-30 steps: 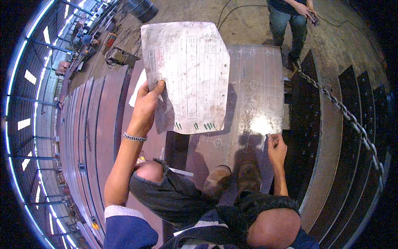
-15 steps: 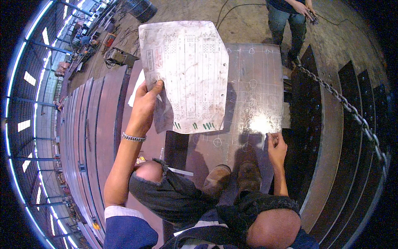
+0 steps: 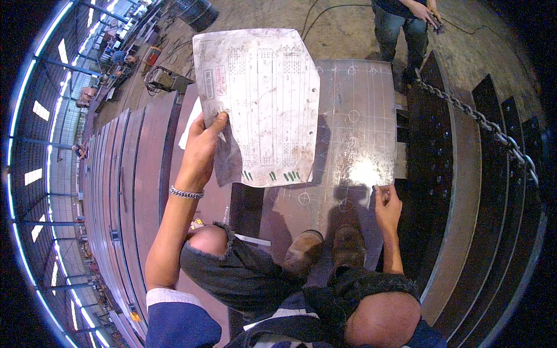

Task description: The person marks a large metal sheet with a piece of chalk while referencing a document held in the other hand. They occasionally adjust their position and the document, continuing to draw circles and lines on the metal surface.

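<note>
A creased, smudged drawing sheet (image 3: 270, 104) is held up in my left hand (image 3: 203, 142), the thumb pressed on its lower left part. The sheet carries printed diagrams, a red stamp and green strokes along its lower edge. My right hand (image 3: 387, 204) is pinched closed at the right edge of a steel plate (image 3: 336, 153). Whatever its fingertips hold is too small to make out. White chalk lines and circles mark the plate, and part of it is hidden behind the sheet. My boots (image 3: 304, 250) rest on the plate's near end.
A heavy chain (image 3: 464, 107) hangs across the right side above dark steel beams (image 3: 458, 191). More long steel pieces (image 3: 130, 174) lie in rows at left. Another person (image 3: 400, 29) stands beyond the plate. A dark drum (image 3: 194, 13) and cables are on the far floor.
The chain at right has swung, its near end now higher in view. My two hands and the drawing sheet have hardly moved.
</note>
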A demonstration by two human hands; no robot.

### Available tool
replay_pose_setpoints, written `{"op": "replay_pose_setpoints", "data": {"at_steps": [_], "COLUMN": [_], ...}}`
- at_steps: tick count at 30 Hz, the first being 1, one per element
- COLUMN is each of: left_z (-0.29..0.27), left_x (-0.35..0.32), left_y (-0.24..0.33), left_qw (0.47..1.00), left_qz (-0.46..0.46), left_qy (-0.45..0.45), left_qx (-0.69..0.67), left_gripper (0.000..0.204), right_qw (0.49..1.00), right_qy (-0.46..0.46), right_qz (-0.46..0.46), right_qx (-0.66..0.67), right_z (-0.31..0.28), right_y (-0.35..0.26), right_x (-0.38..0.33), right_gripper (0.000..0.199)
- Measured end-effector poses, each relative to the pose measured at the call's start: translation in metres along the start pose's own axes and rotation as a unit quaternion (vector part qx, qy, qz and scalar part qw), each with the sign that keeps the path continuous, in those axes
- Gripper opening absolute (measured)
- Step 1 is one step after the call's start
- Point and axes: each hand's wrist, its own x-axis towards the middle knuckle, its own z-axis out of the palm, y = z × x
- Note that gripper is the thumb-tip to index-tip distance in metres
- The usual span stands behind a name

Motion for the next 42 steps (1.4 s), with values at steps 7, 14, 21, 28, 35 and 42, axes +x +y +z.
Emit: {"op": "replay_pose_setpoints", "data": {"at_steps": [7, 14, 21, 28, 35, 42], "left_z": [-0.004, -0.003, -0.006, -0.010, -0.002, -0.009], "left_x": [0.001, 0.002, 0.002, 0.005, -0.005, 0.001], "left_y": [-0.003, -0.005, -0.005, -0.012, -0.005, -0.017], "left_qw": [1.000, 1.000, 1.000, 0.998, 1.000, 1.000], "left_qz": [0.005, -0.001, -0.003, -0.007, 0.011, 0.013], "left_qy": [-0.010, 0.014, 0.005, 0.032, 0.006, 0.017], "left_qx": [-0.012, 0.008, 0.012, 0.057, -0.003, -0.003], "left_gripper": [0.038, 0.037, 0.038, 0.033, 0.033, 0.038], "right_qw": [1.000, 1.000, 0.999, 0.999, 0.996, 0.995], "right_qy": [0.003, 0.009, 0.027, 0.044, 0.076, 0.079], "right_qz": [-0.009, -0.008, -0.041, -0.006, -0.035, 0.015], "right_qx": [0.002, -0.001, -0.019, -0.029, 0.018, 0.061], "right_z": [0.002, 0.001, 0.001, -0.007, -0.015, -0.030], "right_y": [0.004, 0.000, 0.001, -0.016, -0.020, -0.039], "right_x": [0.001, 0.001, 0.004, 0.025, 0.044, 0.043], "right_gripper": [0.016, 0.015, 0.017, 0.019, 0.018, 0.016]}}
